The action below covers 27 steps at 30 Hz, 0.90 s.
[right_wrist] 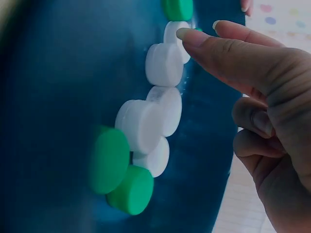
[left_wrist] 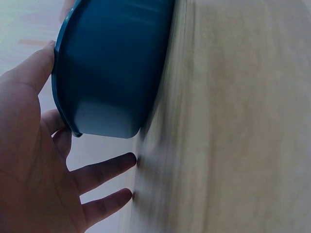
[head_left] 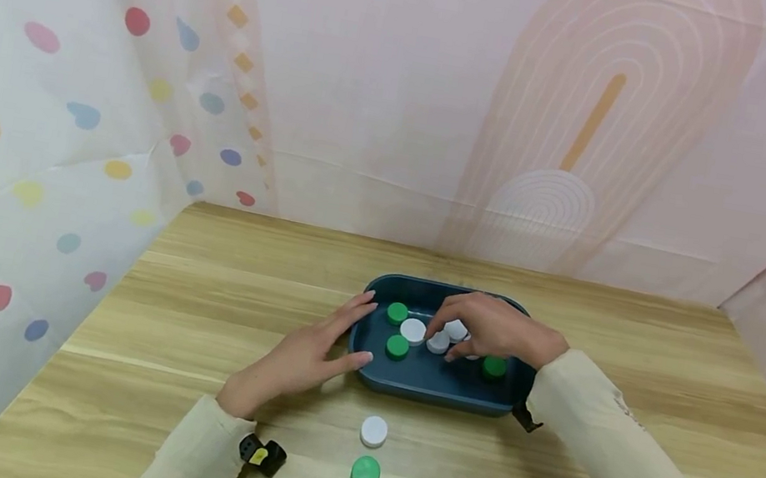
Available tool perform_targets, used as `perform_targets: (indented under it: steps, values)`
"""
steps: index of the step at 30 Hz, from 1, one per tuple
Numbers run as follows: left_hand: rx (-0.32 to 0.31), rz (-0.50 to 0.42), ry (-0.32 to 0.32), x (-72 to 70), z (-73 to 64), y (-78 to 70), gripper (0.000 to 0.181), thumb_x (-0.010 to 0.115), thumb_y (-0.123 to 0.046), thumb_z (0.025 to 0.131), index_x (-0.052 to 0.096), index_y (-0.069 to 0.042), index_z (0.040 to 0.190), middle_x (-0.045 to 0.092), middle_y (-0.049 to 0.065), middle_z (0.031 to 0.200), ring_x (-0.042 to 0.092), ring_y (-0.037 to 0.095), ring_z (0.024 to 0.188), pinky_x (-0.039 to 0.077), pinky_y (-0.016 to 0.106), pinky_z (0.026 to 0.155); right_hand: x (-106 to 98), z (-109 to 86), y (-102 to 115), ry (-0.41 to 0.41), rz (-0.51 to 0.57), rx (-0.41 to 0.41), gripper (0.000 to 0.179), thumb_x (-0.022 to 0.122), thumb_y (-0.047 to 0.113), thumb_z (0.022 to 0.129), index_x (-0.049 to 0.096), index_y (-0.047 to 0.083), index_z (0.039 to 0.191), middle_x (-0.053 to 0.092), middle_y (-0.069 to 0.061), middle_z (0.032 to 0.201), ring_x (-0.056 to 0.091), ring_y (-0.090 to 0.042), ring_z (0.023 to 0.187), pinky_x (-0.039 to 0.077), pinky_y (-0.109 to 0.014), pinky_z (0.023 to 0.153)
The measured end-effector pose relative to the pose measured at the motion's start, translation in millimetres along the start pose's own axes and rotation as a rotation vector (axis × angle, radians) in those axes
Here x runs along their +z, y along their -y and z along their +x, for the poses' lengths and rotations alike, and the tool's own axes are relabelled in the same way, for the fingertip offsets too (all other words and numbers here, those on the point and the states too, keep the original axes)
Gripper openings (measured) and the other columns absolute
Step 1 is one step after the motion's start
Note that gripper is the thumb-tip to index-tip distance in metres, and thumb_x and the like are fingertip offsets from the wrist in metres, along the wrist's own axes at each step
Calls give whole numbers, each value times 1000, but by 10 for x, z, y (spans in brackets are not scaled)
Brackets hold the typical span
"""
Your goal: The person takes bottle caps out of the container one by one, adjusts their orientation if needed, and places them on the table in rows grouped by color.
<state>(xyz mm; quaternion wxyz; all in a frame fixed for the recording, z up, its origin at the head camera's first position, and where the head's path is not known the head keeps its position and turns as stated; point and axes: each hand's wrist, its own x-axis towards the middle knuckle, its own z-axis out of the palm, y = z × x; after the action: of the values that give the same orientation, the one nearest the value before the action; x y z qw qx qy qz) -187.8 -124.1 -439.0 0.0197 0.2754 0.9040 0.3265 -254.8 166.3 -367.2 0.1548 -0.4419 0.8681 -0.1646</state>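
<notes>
A dark blue tray (head_left: 432,398) holds several white bottle caps (head_left: 412,331) and green bottle caps (head_left: 398,348). At its left end, my left hand (head_left: 302,357) touches the rim with thumb and fingers spread. In the left wrist view the left thumb (left_wrist: 31,70) meets the tray's rim, and two fingertips reach the tabletop. Inside the tray, my right hand (head_left: 490,325) hovers over the white caps, partly hiding some of them. Its thumb and index finger stretch forward with no cap visible between them, while the other fingers (right_wrist: 260,121) curl in.
In front of the tray, a loose white cap (head_left: 374,431) and a loose green cap (head_left: 365,474) lie on the wooden table (head_left: 172,407). A patterned cloth (head_left: 378,86) hangs behind the table and along its left side.
</notes>
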Motion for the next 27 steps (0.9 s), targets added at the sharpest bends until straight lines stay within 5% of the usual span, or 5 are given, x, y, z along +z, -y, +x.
perform_targets:
  steps: [27]
  values:
    - [-24, 7, -1, -32, -51, 24, 69, 51, -49, 96, 24, -22, 153, 10, -13, 159, 33, 26, 137, 43, 52, 96, 166, 66, -82, 55, -37, 42, 38, 79, 14, 80, 70, 27, 114, 57, 8, 114, 53, -15, 106, 46, -41, 93]
